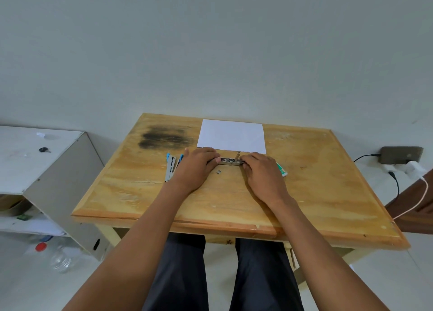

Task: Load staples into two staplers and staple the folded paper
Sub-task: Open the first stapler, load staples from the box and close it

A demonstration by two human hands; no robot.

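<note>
A metal stapler (pixel 230 161) lies opened flat on the wooden table (pixel 304 193), just in front of the white folded paper (pixel 232 136). My left hand (pixel 195 167) grips its left end and my right hand (pixel 262 172) grips its right end. A second stapler (pixel 171 167), blue and silver, lies opened at the left, partly hidden by my left hand. Two small staple pieces (pixel 219 172) rest on the wood between my hands. A green staple box (pixel 282 170) pokes out from behind my right hand.
A dark burn stain (pixel 164 137) marks the table's far left. A white shelf unit (pixel 42 160) stands to the left, with plastic bottles (pixel 58 259) on the floor below. A power strip with cables (pixel 400 156) lies on the floor at the right.
</note>
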